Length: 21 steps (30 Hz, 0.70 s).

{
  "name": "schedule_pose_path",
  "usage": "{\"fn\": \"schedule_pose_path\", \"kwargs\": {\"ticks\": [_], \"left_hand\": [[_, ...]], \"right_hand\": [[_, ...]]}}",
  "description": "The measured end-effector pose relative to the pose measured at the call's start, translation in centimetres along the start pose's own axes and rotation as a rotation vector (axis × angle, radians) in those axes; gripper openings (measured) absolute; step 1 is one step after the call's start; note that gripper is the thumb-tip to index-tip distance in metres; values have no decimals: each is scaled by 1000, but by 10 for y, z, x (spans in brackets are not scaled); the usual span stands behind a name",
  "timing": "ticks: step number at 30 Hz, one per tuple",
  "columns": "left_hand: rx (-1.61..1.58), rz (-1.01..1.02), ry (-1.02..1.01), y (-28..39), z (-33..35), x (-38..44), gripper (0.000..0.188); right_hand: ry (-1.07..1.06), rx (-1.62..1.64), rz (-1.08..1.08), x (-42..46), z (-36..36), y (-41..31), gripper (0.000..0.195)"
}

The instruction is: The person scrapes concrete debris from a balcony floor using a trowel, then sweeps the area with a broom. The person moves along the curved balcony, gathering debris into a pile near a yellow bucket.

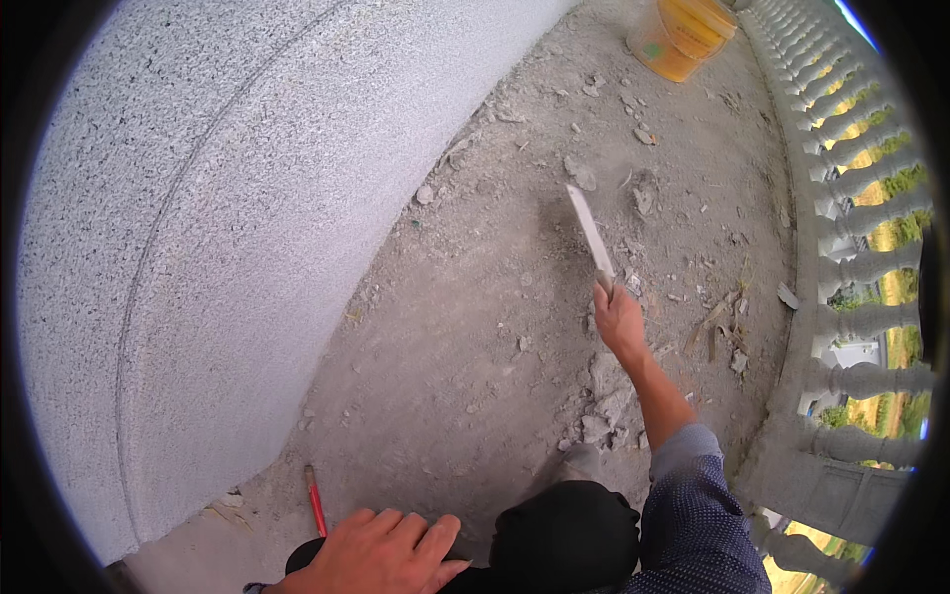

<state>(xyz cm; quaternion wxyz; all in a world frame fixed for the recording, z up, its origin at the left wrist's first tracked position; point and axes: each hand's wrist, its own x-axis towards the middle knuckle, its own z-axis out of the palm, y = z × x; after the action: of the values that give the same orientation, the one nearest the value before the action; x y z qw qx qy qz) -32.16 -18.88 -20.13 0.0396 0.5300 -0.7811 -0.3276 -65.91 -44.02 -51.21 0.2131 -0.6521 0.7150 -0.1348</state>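
Observation:
My right hand [619,319] grips the short handle of a flat hand tool with a long, pale, narrow blade [588,226]. The blade points away from me over the dusty concrete floor [445,349]; whether its tip touches the floor I cannot tell. My left hand [386,553] lies palm down at my black-clad left knee, fingers bent and thumb apart, with nothing visible in it. Just beyond that hand lies a slim red-handled tool [315,501], its near end hidden.
A speckled white wall [245,260] rises on the left. Concrete balusters [868,323] line the right side. Broken plaster lumps [612,405] and dry strips [716,319] litter the floor. A yellow plastic bucket [679,41] stands at the far end.

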Motion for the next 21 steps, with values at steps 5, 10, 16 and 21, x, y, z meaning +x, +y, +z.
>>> {"fn": "schedule_pose_path", "kwargs": {"ticks": [5,10,16,21], "left_hand": [[-69,-20,-55,-10,11,18,42],[-91,-55,-45,-16,12,18,41],[3,-17,-50,-5,5,13,41],[-42,9,-22,-9,6,19,41]], "right_hand": [[-554,-158,-519,-115,23,-51,50],[-377,-284,-247,-53,3,6,50],[7,-160,24,25,-29,-7,53],[-463,-127,-481,-106,13,-46,49]]}}
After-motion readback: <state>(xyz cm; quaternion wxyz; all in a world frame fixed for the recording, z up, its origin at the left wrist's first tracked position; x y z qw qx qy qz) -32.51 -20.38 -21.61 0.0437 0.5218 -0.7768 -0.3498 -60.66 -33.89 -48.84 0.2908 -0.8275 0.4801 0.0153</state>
